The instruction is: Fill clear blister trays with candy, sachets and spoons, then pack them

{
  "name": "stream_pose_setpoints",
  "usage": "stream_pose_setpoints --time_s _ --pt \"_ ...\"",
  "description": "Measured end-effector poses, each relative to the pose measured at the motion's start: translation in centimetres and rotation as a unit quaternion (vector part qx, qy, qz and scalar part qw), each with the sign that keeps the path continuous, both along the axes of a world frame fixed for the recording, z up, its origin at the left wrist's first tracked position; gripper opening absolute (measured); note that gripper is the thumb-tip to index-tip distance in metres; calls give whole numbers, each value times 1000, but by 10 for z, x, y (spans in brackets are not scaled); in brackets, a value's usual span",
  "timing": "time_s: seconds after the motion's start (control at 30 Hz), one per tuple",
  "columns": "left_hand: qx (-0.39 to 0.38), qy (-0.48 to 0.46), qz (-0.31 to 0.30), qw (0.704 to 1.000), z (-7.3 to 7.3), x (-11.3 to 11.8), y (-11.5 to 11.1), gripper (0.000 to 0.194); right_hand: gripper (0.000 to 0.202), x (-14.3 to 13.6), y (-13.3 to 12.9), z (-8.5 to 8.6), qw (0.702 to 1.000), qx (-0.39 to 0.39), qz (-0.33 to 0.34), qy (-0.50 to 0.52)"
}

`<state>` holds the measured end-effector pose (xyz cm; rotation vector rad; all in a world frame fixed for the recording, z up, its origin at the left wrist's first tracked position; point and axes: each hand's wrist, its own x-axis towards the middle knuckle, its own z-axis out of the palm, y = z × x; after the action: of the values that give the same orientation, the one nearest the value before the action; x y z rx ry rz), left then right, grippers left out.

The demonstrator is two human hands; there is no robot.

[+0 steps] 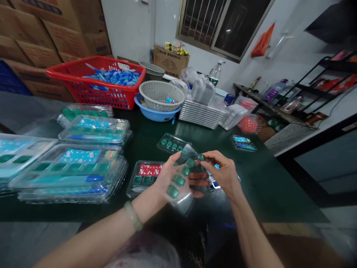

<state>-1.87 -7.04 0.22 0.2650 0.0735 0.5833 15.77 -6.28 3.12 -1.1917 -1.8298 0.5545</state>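
My left hand (pixel 164 178) holds a clear plastic tray (pixel 182 201) tilted over the table, with its fingers behind it. A row of green squares (pixel 179 180) runs along the tray. The fingertips of my right hand (pixel 221 169) pinch a green piece (pixel 200 157) at the tray's upper end. Under my hands lie a clear pack with a red patterned card (pixel 150 170) and, partly hidden by my right hand, a pack with blue items (pixel 214 182). Another clear tray with green squares (pixel 173 144) lies just beyond.
Stacked filled packs (pixel 72 167) cover the left side. Behind stand a red basket of blue pens (pixel 111 91), a grey colander (pixel 161 95) in a blue basin (pixel 156 114) and stacked clear trays (pixel 202 111). A small pack (pixel 243 143) lies at right.
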Motion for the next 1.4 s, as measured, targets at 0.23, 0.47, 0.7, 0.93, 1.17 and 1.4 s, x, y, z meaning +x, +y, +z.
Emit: stream_pose_setpoints --time_s 0.23,0.47,0.7,0.93,1.17,1.4 --pt "1 17 -3 1000 -6 5 -3 61 12 -2 0 -10 999 40 -23 23" --pt "32 68 -5 997 -11 5 -1 56 12 -4 -4 -16 996 57 -59 -46" --pt "20 83 -11 996 -15 6 0 54 16 -3 -10 -11 994 27 -38 -99" --pt "30 90 -13 995 -6 4 -2 55 20 -4 -11 -11 997 -20 -67 -40" --pt "98 149 78 981 -2 7 -9 51 22 -4 -12 -11 997 45 -34 -47" --pt "109 174 49 978 2 8 -11 49 25 -1 -17 -12 993 70 -9 -92"
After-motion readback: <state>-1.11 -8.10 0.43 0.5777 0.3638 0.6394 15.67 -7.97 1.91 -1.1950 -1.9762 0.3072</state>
